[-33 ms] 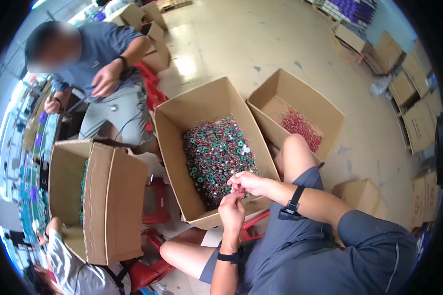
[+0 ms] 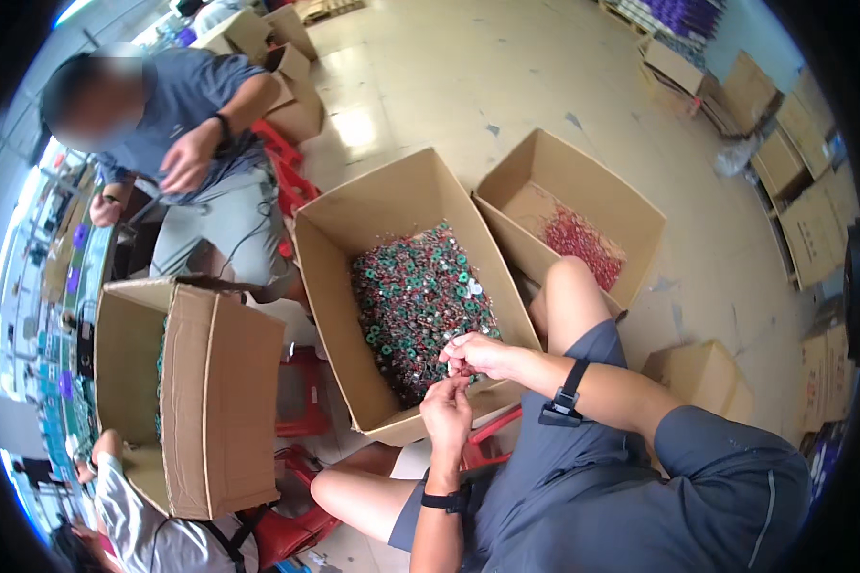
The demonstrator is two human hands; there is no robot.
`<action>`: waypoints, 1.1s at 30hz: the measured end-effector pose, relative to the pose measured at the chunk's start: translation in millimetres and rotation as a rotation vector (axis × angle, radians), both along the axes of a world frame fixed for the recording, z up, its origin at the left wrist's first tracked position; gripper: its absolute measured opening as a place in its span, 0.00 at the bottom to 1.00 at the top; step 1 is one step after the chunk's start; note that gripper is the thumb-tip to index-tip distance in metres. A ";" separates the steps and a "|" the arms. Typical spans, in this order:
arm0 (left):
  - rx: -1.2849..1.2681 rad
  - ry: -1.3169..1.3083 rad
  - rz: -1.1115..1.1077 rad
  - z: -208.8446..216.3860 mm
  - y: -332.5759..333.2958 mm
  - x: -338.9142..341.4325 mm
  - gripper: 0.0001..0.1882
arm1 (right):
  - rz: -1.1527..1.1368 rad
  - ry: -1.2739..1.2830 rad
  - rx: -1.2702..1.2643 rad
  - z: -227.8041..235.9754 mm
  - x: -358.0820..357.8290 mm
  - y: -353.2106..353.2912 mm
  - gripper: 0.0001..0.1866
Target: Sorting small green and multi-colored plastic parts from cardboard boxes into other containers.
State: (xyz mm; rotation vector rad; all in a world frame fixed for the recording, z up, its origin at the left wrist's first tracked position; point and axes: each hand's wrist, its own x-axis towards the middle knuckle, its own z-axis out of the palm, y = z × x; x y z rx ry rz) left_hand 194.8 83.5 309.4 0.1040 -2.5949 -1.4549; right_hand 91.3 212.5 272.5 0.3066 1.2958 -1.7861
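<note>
My left hand (image 2: 446, 413) and my right hand (image 2: 478, 355) meet fingertip to fingertip over the near edge of a large cardboard box (image 2: 368, 205). Both are closed in a pinch. Something small and reddish shows between the fingers, too small to name. Below and beyond them, the box holds a heap of green ring-shaped parts (image 2: 416, 296) mixed with red wires and small metal bits. A small white piece lies on the heap's right side.
Right of the large box stands another cardboard box (image 2: 621, 181) with thin red pieces (image 2: 583, 248) inside. A tall carton (image 2: 244, 411) is at left. One seated person (image 2: 186, 110) works at far left, another (image 2: 153, 516) at lower left. Red stools (image 2: 301, 392) stand between.
The whole scene has shifted slightly in the view. My hands stay together over the box's near edge, and the seated person's hands have moved a little.
</note>
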 end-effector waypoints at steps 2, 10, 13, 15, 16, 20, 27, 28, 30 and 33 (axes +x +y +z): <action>0.280 -0.186 0.053 -13.7 -1.2 2.9 0.06 | 0.110 0.134 0.094 -4.7 0.8 9.2 0.12; 1.087 -0.684 0.291 -39.3 -18.5 -31.4 0.28 | 0.531 0.669 0.384 1.9 13.0 24.2 0.14; 1.154 -0.785 0.290 -49.2 -28.7 -37.6 0.24 | 0.606 0.818 0.437 4.1 15.9 23.5 0.13; 1.027 -0.833 0.165 -58.9 -34.9 -38.7 0.19 | 0.784 0.788 0.562 15.5 14.1 21.6 0.12; 0.995 -0.825 0.187 -63.7 -35.8 -36.0 0.14 | 0.777 0.815 0.561 14.3 15.2 20.8 0.12; 1.094 -0.805 0.208 -56.4 -29.2 -36.9 0.14 | 0.814 0.908 0.595 18.6 11.1 28.3 0.13; 1.348 -0.572 0.053 -9.3 -34.3 -26.9 0.29 | 0.406 0.866 0.564 50.4 14.1 29.8 0.11; 1.332 -0.563 0.053 -0.6 -31.2 -25.0 0.27 | 0.345 0.949 0.519 50.6 15.4 32.4 0.10; 1.202 -0.498 0.073 10.4 -28.2 -16.8 0.23 | 0.295 1.016 0.485 67.8 21.3 31.3 0.08; 1.120 -0.438 0.058 12.7 -32.8 -0.9 0.22 | 0.233 1.079 0.449 89.5 29.4 30.7 0.05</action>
